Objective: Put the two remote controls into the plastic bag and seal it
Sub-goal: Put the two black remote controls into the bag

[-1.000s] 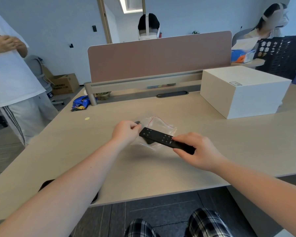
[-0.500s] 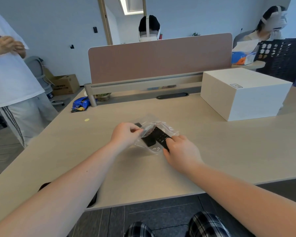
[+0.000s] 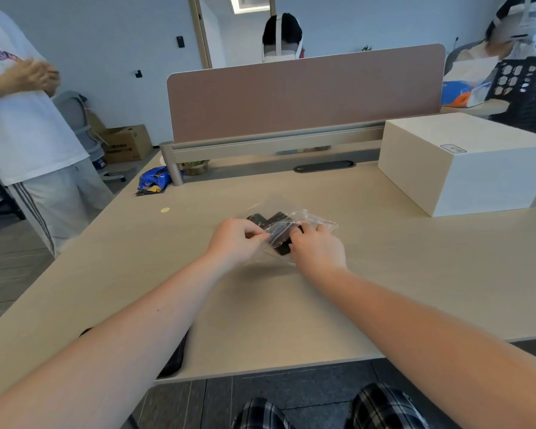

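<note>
A clear plastic bag (image 3: 317, 222) with a red zip strip lies on the light wooden desk (image 3: 384, 274) in the middle. Two black remote controls (image 3: 274, 218) lie inside it, side by side, their far ends showing through the plastic. My left hand (image 3: 234, 239) pinches the bag's near left edge between thumb and fingers. My right hand (image 3: 317, 247) presses on the bag's near end, fingers over the near end of one remote. Whether the strip is closed is hidden by my fingers.
A white box (image 3: 464, 162) stands at the back right. A pink divider panel (image 3: 304, 91) runs along the desk's far edge, with a blue snack packet (image 3: 153, 179) at its left end. A person in a white shirt (image 3: 22, 125) stands at the left. A dark object (image 3: 175, 357) lies under my left forearm.
My right hand slid the second remote from outside fully into the bag, then moved to the bag's opening. My left hand kept its hold on the bag's edge.
</note>
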A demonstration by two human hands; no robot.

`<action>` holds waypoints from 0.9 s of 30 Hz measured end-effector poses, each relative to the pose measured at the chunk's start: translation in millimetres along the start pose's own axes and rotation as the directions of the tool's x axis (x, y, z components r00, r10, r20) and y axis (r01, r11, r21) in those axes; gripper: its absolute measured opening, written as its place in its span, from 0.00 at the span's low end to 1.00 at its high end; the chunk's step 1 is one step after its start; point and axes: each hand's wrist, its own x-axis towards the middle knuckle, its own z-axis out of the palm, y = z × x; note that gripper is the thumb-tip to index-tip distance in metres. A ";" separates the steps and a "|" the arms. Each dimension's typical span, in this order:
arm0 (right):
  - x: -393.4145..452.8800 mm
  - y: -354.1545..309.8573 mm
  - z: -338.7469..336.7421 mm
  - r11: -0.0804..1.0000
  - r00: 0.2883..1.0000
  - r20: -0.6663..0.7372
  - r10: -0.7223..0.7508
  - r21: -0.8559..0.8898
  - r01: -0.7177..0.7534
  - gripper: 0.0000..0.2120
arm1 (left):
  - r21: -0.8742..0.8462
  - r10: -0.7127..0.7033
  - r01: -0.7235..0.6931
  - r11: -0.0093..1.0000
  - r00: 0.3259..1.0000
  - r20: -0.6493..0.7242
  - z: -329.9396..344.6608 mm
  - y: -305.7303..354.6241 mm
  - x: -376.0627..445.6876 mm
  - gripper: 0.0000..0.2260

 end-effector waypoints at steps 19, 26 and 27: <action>-3.2 27.8 1.8 0.990 0.986 0.125 0.110 0.073 -0.119 0.14 | 0.016 0.009 -0.010 1.000 0.999 0.039 8.2 -3.0 5.5 0.07; -1.8 23.2 -5.4 0.992 0.979 0.167 0.113 -0.069 -0.103 0.13 | 0.026 0.002 -0.003 1.000 0.999 0.041 7.0 -4.8 5.1 0.07; -1.0 21.9 -5.6 0.992 0.978 0.172 0.115 -0.077 -0.103 0.14 | 0.025 0.001 -0.002 1.000 0.999 0.040 7.0 -4.8 5.0 0.07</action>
